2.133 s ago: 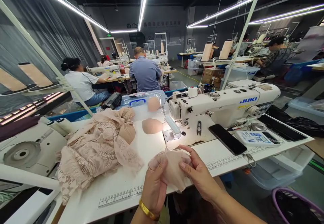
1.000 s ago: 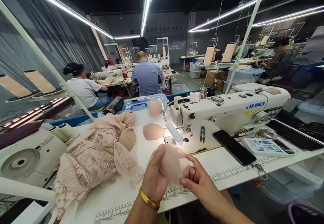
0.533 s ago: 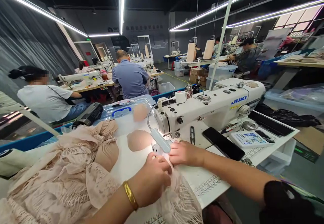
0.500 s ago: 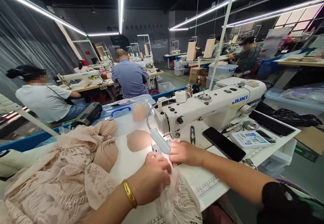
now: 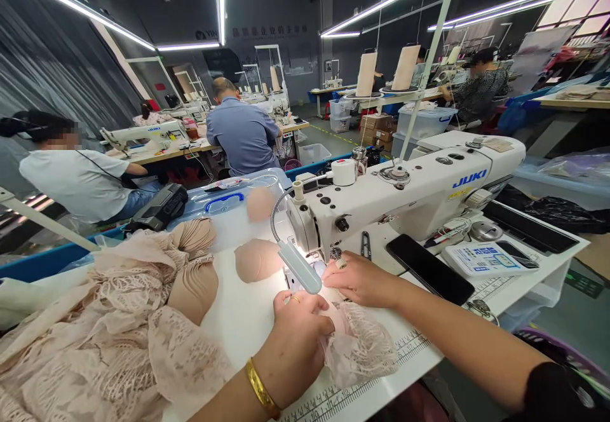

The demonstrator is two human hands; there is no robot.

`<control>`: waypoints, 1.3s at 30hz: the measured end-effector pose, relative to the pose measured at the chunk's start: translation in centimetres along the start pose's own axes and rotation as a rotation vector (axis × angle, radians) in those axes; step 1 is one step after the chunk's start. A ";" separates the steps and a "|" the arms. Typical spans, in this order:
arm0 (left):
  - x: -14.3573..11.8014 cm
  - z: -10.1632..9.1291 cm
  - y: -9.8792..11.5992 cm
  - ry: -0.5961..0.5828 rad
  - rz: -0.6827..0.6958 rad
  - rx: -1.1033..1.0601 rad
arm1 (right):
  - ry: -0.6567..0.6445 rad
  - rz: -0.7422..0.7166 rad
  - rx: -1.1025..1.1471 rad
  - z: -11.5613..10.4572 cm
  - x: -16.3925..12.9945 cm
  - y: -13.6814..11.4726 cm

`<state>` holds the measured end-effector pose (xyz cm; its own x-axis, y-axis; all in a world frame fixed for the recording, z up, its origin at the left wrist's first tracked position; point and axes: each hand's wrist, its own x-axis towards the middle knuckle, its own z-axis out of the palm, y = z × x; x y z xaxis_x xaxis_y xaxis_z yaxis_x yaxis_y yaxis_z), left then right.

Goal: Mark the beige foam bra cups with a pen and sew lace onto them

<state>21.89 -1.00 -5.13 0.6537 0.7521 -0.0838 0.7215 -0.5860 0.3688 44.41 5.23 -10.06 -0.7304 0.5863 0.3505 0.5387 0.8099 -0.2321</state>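
My left hand [image 5: 302, 336], with a gold bracelet and a ring, is closed on a piece of beige lace fabric [image 5: 365, 349] near the front of the sewing machine [image 5: 376, 203]. The lace spreads to the right of that hand, over the table's printed ruler. My right hand [image 5: 365, 279] is beside the needle area, its fingers bent and pressed together on the same fabric. A small lit lamp [image 5: 300, 268] on a bendable neck hides the needle and part of the fabric. A beige moulded bra cup [image 5: 257, 260] lies left of the lamp.
Heaped lace [image 5: 109, 333] and stacked cups [image 5: 193, 288] cover the left side. A phone [image 5: 431, 268], thread snips [image 5: 365, 245] and a white-and-blue box [image 5: 486, 260] lie to the right. Behind is a lidded plastic bin [image 5: 229, 183]. Other people sit at machines further back.
The lace, earlier bunched and hanging below my hands, now lies spread further right on the tabletop. Both hands have shifted slightly right in view, and the camera view has moved a little.
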 end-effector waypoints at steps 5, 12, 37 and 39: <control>0.2 0.0 0.4 0.010 -0.023 0.011 | 0.038 0.088 -0.033 -0.1 -0.2 0.0; 0.4 -0.4 0.3 0.022 -0.024 -0.012 | -0.016 0.013 0.040 -0.3 -0.1 -0.2; 0.3 0.6 -0.1 0.043 -0.003 -0.016 | 0.024 0.090 0.096 0.2 -0.1 0.0; 0.4 0.4 -0.3 0.022 0.000 0.003 | 0.027 0.098 0.086 0.2 -0.1 0.0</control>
<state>21.97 -0.63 -5.63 0.6486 0.7585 -0.0633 0.7220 -0.5868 0.3665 44.40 5.19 -10.32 -0.6640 0.6628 0.3462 0.5682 0.7482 -0.3426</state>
